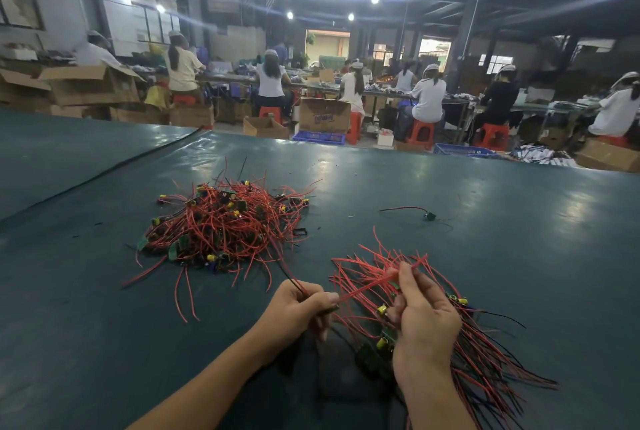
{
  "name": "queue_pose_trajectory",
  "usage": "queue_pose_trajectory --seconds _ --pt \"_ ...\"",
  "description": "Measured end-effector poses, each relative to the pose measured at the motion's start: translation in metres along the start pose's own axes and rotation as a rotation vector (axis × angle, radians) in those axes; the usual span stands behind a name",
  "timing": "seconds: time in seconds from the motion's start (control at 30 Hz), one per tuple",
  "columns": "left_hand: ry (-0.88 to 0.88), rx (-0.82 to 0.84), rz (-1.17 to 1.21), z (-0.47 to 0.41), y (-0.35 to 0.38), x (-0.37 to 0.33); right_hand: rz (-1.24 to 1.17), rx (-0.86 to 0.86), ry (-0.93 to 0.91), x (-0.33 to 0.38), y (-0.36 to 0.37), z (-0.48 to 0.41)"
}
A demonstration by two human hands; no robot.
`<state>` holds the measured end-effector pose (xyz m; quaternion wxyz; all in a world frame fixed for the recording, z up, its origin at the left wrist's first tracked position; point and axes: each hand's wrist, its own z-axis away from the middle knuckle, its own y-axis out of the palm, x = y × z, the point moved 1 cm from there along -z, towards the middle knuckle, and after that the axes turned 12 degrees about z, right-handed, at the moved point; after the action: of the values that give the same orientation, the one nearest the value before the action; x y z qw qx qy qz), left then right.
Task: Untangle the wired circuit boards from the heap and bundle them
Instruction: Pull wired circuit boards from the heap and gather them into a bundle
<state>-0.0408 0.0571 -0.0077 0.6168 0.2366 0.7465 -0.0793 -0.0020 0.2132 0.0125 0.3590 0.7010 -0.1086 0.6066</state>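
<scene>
My left hand [300, 308] pinches a red wire [367, 286], and my right hand [426, 322] pinches it farther along. The wire runs straight across between them, going up and away on the right side. Under my right hand lies my bunch [485, 357] of boards, its wires fanned out. The heap [225, 225] sits on the table [104, 325], ahead of my left hand. A box [323, 116] far ahead has blue writing I cannot read.
</scene>
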Motion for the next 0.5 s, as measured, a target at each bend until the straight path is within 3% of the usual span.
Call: queue_pose_trajectory --seconds 0.23,0.5 --pt "0.016 -0.041 0.103 0.003 -0.004 0.003 0.052 0.013 -0.101 0.005 0.003 0.008" --pt "-0.006 -0.031 0.111 0.001 0.000 0.012 0.303 0.318 -0.024 -0.022 0.026 0.037"
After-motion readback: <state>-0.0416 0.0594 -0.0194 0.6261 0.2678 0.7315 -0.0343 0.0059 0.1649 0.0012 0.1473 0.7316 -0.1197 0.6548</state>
